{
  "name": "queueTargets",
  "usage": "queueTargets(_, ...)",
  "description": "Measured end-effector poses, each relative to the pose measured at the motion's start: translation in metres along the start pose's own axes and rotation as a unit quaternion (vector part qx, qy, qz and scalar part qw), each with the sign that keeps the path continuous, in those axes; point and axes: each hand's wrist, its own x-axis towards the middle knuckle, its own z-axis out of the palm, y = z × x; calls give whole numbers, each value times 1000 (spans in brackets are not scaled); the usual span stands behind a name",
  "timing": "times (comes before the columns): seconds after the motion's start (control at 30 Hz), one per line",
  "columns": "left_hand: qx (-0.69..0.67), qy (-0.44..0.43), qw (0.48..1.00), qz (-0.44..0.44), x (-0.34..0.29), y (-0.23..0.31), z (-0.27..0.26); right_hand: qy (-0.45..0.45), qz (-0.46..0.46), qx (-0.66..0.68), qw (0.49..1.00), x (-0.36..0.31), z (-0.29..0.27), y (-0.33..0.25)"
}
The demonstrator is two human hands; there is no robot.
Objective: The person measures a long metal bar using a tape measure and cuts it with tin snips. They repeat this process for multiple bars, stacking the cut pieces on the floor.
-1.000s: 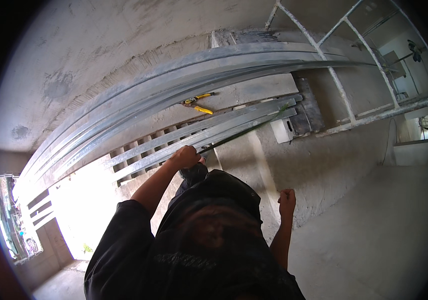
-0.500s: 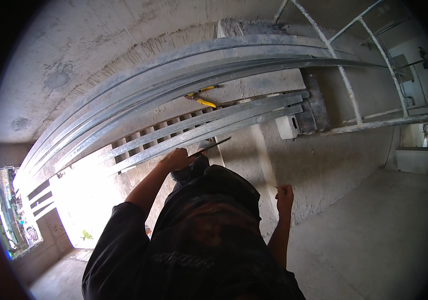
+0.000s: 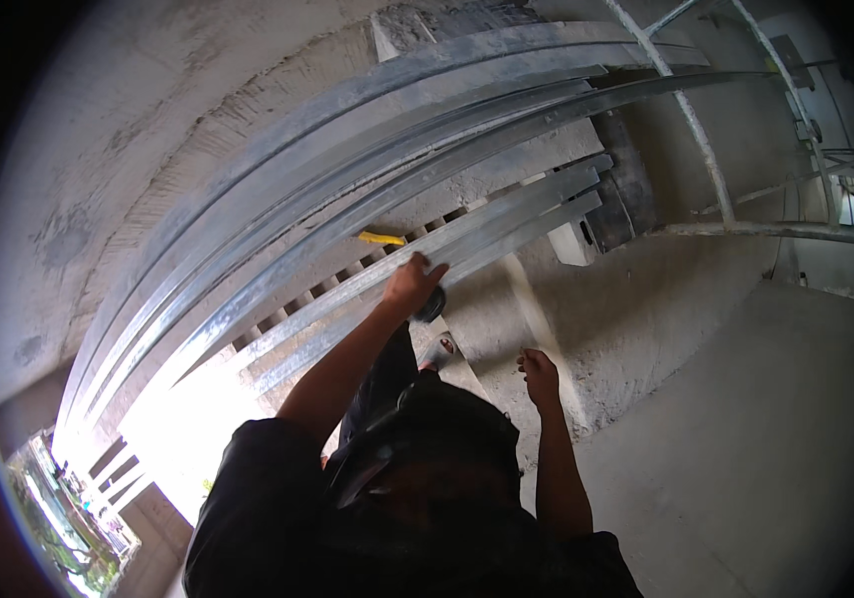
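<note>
My left hand (image 3: 413, 286) is stretched forward over the lower pair of long galvanized metal channels (image 3: 507, 217). Its thumb stands apart from the fingers, and no object shows in it; whether it touches the metal I cannot tell. A yellow-handled hand tool (image 3: 381, 238), only partly visible, lies just beyond those channels. To the right, my right hand (image 3: 539, 379) is held in front of my body with fingers curled together. Whatever is pinched there, if anything, is too small to make out.
More long metal channels (image 3: 347, 189) lie across the far side. A white-splashed scaffold frame (image 3: 696, 130) rises at the right. Below the channels is a slotted edge (image 3: 322, 287), and a pale block (image 3: 573, 244) sits by their right ends. Bright light washes out the lower left.
My left hand has moved forward and right; the thin dark rod it held no longer shows. My right hand has shifted slightly left and forward. The view has turned and moved.
</note>
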Motion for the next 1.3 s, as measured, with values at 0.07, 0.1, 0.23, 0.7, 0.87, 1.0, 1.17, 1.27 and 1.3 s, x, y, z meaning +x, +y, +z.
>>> queueTargets(0.07,-34,57,997,51,68,19,14,-9,-7,13,1000,36,21,-6)
queueTargets(0.1,-41,48,998,27,94,45,11,9,-30,-3,1000,55,30,-9)
queueTargets(0.23,250,259,906,222,208,42,33,61,-66,-111,990,153,65,-56)
queueTargets(0.7,-3,29,977,213,6,-34,-39,106,-287,-239,921,412,93,-116)
queueTargets(0.87,-26,147,981,122,-76,-111,-97,141,-295,-450,831,325,132,-173)
queueTargets(1.0,8,288,945,153,-98,-124,-167,67,-338,-463,816,228,183,-191)
queueTargets(1.17,30,342,926,158,-81,-133,-230,-103,-474,-431,761,222,254,-209)
queueTargets(1.27,45,179,976,119,-49,-146,-246,-107,-473,-504,714,238,280,-223)
queueTargets(1.3,3,74,995,68,-37,-148,-252,-104,-461,-536,700,243,285,-223)
